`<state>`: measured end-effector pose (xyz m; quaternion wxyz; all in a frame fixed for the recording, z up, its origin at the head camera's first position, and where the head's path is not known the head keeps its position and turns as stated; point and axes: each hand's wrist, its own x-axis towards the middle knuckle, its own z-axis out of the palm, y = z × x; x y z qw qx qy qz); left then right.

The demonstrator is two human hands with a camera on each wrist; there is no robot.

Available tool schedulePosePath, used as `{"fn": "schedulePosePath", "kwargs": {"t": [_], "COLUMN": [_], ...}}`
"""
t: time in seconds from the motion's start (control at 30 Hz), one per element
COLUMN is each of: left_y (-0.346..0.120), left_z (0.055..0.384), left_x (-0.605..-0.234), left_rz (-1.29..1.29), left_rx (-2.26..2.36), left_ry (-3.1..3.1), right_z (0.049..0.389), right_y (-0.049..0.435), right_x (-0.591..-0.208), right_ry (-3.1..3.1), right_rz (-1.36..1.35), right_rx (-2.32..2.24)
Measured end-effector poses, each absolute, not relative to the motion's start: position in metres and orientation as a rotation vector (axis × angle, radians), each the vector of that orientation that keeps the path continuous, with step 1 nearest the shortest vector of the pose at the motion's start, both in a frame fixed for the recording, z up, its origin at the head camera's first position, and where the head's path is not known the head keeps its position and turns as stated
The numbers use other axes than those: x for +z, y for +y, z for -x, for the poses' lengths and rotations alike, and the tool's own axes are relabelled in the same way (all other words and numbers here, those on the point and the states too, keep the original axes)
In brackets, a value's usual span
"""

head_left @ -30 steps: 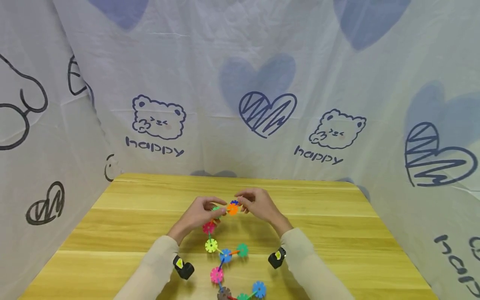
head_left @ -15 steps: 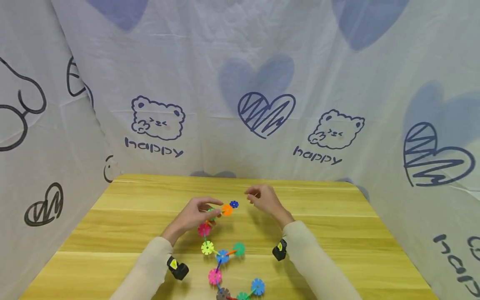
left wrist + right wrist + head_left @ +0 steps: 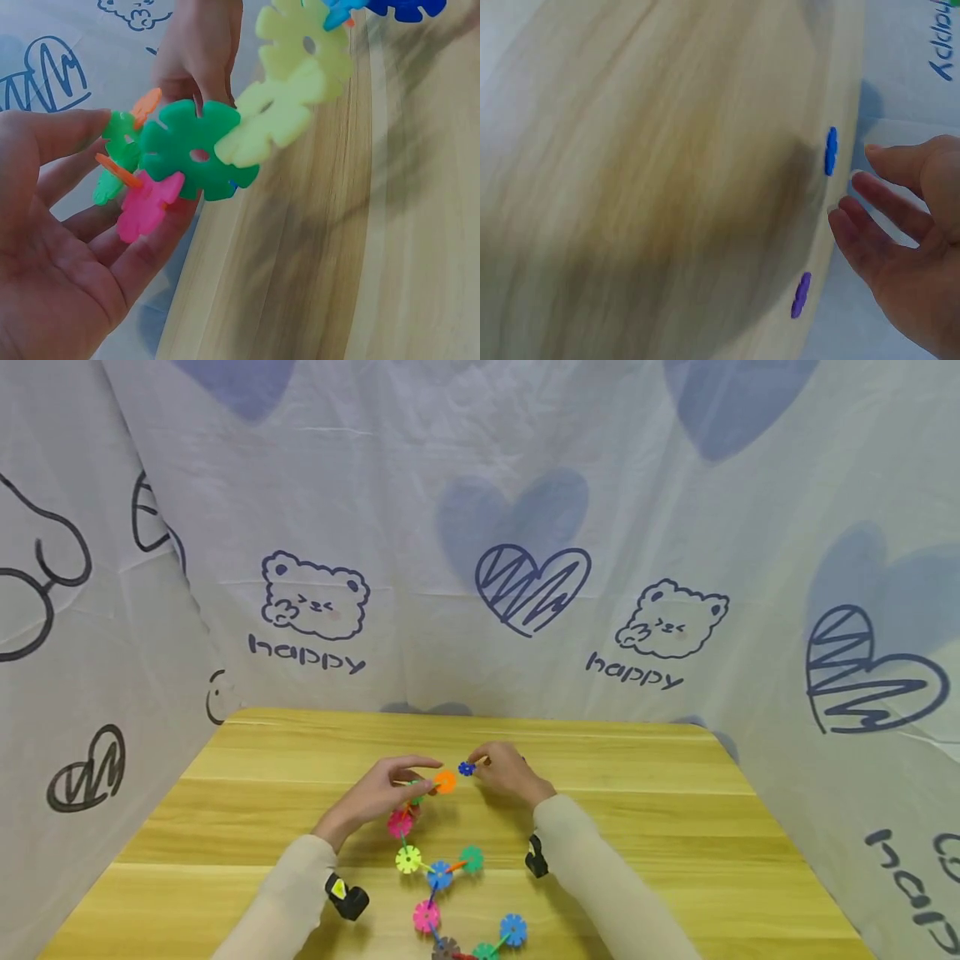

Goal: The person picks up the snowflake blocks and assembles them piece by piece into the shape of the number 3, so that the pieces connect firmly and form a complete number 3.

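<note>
My left hand [image 3: 372, 791] holds the far end of a chain of snowflake discs [image 3: 408, 859], plastic pieces in mixed colours slotted together edge to edge. In the left wrist view, the thumb is on a light green disc [image 3: 120, 139], beside a pink disc [image 3: 148, 206] and a darker green disc [image 3: 199, 150]. An orange disc [image 3: 446, 782] sticks out past the left fingertips. My right hand [image 3: 508, 772] has its fingertips right at a loose dark blue disc [image 3: 467, 768]. In the right wrist view its thumb and fingers are apart, beside the blue disc [image 3: 831, 151].
The chain runs toward me over the wooden table [image 3: 637, 843], ending near a blue disc [image 3: 513, 930] at the front, with a green disc [image 3: 472, 859] on a side branch. A purple disc [image 3: 801, 295] lies by the table's edge. Printed cloth [image 3: 420, 643] hangs behind and at the sides.
The right hand drew back from the dark blue disc, then came back to it. The disc stayed in about the same place while the left hand and chain shifted left, widening the gap to the orange disc.
</note>
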<state>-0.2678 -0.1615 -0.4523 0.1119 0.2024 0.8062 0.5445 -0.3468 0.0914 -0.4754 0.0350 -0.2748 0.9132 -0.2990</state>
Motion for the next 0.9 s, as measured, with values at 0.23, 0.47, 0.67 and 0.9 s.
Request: {"fn": "schedulePosePath", "kwargs": {"t": [0.23, 0.47, 0.67, 0.9], "left_y": [-0.16, -0.158, -0.157, -0.156], "left_z": [0.269, 0.268, 0.268, 0.268], "left_x": [-0.453, -0.452, -0.452, -0.453], "left_rz": [-0.608, -0.588, -0.605, -0.63], "left_rx": [1.617, 1.627, 1.62, 1.57], "left_ry": [2.317, 2.301, 2.291, 2.32], "right_z": [0.344, 0.343, 0.343, 0.342], "right_y": [0.081, 0.081, 0.084, 0.088], "right_x": [-0.479, -0.484, -0.487, -0.484], "right_ry": [2.73, 2.815, 2.831, 2.803], "right_rz": [0.962, 0.988, 1.025, 1.032], "right_rx": [-0.773, -0.746, -0.73, -0.71]}}
